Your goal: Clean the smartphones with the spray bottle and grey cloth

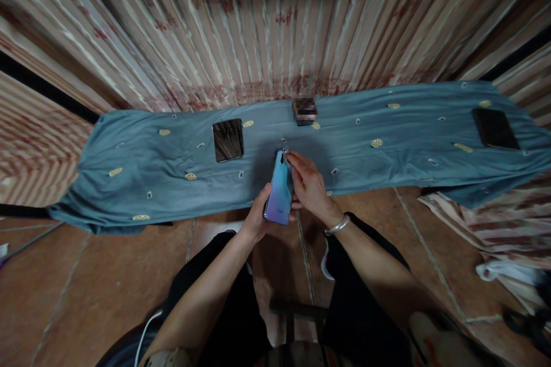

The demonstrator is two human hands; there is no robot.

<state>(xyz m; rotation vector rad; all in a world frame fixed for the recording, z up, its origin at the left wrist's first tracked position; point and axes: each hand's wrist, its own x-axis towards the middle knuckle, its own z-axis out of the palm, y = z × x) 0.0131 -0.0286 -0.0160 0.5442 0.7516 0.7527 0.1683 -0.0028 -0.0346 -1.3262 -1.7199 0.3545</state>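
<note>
A smartphone (279, 192) with a glossy back that fades from light blue to purple is held over the near edge of the cloth, back side up. My left hand (258, 215) is closed around its lower part, with the thumb along the left edge and fingertips showing past the right edge. At the phone's upper end, by the dark camera strip, my right hand (307, 183) pinches its thumb and forefinger together. Something small and shiny shows at those fingertips, too small to name. The right wrist wears a silver bangle (337, 225).
A blue patterned cloth (413, 149) covers the long narrow surface. On it lie a dark glossy slab (228, 140) at left, a small blurred-out item (305, 112) at the back, and a black flat object (496, 128) at far right. Striped curtains (258, 28) hang behind.
</note>
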